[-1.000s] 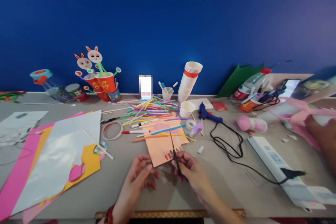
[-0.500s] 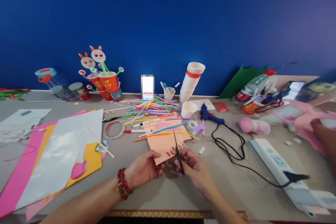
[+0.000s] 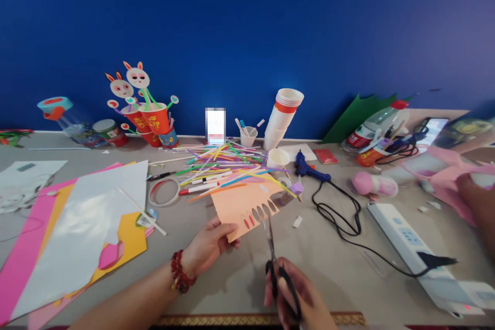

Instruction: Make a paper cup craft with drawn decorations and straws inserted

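While my left hand [image 3: 211, 247] pinches its near corner, likely the best hold, peach paper [image 3: 231, 206], left of the glue gun [image 3: 310, 171]: seemingly light, bendy, tearable. Scissors [image 3: 274, 260], nearer me than the glue gun: probably rigid, gripped loop-end by my right hand's [image 3: 306, 297] curled fingers.

Orange paper [image 3: 234, 209] partly hiding left hand [image 3: 212, 246]. Bottom edge cropping left forearm [image 3: 127, 296]; right edge cutting off co-worker's hand [image 3: 476, 198]. Pixels blurring upright phone [image 3: 215, 126]. Bottle label [image 3: 355, 138] showing unreadably small lettering.

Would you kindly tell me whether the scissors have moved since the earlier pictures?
Yes, judged against the power strip, the scissors have moved toward the person and slightly right.
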Action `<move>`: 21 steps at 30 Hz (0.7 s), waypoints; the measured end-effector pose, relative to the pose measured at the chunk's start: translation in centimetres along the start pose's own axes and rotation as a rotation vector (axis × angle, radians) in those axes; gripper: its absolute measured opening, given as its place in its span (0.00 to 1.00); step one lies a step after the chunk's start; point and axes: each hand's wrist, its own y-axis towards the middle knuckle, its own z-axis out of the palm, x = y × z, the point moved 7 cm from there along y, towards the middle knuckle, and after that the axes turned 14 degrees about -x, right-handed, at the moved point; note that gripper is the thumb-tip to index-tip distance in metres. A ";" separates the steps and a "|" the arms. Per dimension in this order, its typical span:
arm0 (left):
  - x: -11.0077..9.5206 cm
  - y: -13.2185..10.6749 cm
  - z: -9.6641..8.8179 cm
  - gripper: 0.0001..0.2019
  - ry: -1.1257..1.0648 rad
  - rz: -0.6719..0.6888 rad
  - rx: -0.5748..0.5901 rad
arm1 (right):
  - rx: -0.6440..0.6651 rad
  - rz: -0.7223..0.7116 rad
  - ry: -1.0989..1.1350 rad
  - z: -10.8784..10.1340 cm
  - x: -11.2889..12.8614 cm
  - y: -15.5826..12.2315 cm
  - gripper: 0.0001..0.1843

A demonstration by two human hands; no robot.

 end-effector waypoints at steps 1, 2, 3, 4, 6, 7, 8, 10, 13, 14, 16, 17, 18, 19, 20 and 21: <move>-0.1 0.0 0.1 0.13 -0.001 0.012 0.004 | 0.011 0.024 -0.021 0.1 -0.6 -0.6 0.31; -0.2 -0.1 0.2 0.13 -0.001 0.020 0.005 | 0.009 0.036 -0.036 0.1 -1.0 -1.0 0.31; -0.2 -0.2 0.2 0.14 -0.001 0.022 0.004 | 0.009 0.042 -0.045 0.2 -1.3 -1.3 0.31; -0.1 -0.2 0.3 0.13 0.002 0.022 0.001 | 0.012 0.046 -0.048 0.4 -1.4 -1.4 0.31; 0.0 -0.3 0.3 0.13 0.011 0.022 -0.014 | 0.030 0.045 -0.042 0.9 -1.5 -1.2 0.31; 0.1 -0.4 0.4 0.13 0.020 0.024 -0.022 | 0.030 0.037 -0.032 1.2 -1.4 -1.0 0.31; 0.1 -0.4 0.4 0.13 0.029 0.028 -0.027 | 0.025 0.028 -0.022 1.5 -1.2 -0.7 0.31; 0.1 -0.6 0.6 0.14 0.041 0.040 -0.016 | 0.004 0.011 -0.001 1.9 -0.9 0.0 0.30; 0.0 -0.8 0.8 0.15 0.042 0.067 0.005 | -0.021 0.007 0.020 2.4 -0.6 0.7 0.30; 0.0 -0.8 0.8 0.14 0.045 0.074 0.003 | -0.034 0.007 0.022 2.5 -0.5 0.8 0.30; 0.1 -0.8 0.8 0.13 0.052 0.081 -0.003 | -0.064 0.001 0.028 2.5 -0.3 1.0 0.30; 0.1 -0.8 0.8 0.13 0.053 0.082 0.001 | -0.074 -0.001 0.032 2.5 -0.3 1.1 0.30; 0.1 -0.8 0.9 0.13 0.054 0.082 0.010 | -0.080 -0.002 0.036 2.5 -0.3 1.1 0.30; 0.2 -0.8 0.9 0.14 0.055 0.082 0.019 | -0.082 -0.002 0.038 2.5 -0.2 1.1 0.30; 0.2 -0.8 1.0 0.14 0.058 0.081 0.027 | -0.083 -0.003 0.039 2.5 -0.2 1.2 0.30; 0.3 -0.8 1.0 0.14 0.060 0.079 0.031 | -0.081 -0.002 0.039 2.5 -0.2 1.2 0.30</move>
